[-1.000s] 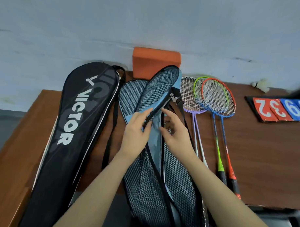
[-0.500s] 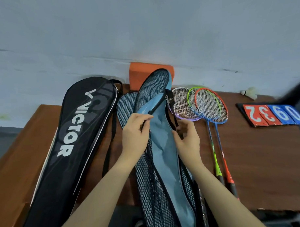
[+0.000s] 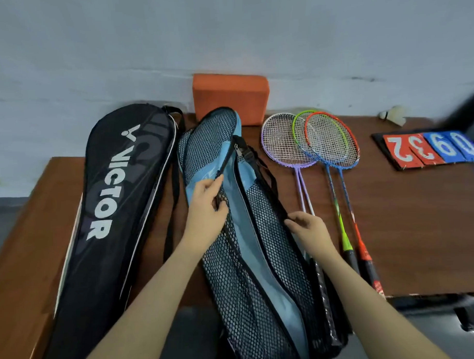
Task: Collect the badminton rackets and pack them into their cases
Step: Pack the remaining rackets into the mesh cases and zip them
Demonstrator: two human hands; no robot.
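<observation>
- Left hand [image 3: 206, 211] pinches the zip edge of the blue mesh case [image 3: 248, 232], lying between the black Victor case [image 3: 116, 210] and the rackets [image 3: 310, 144]
- Right hand [image 3: 309, 229] grips the far edge
- Best to spread both edges wide so a racket head slides in cleanly

Single head-worn wide-angle view, looking forward and down, close over the worktop [image 3: 420, 226], facing the wall [image 3: 225, 32].

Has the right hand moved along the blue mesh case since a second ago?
Yes. The right hand slid down the blue mesh case, away from the orange block.
</observation>
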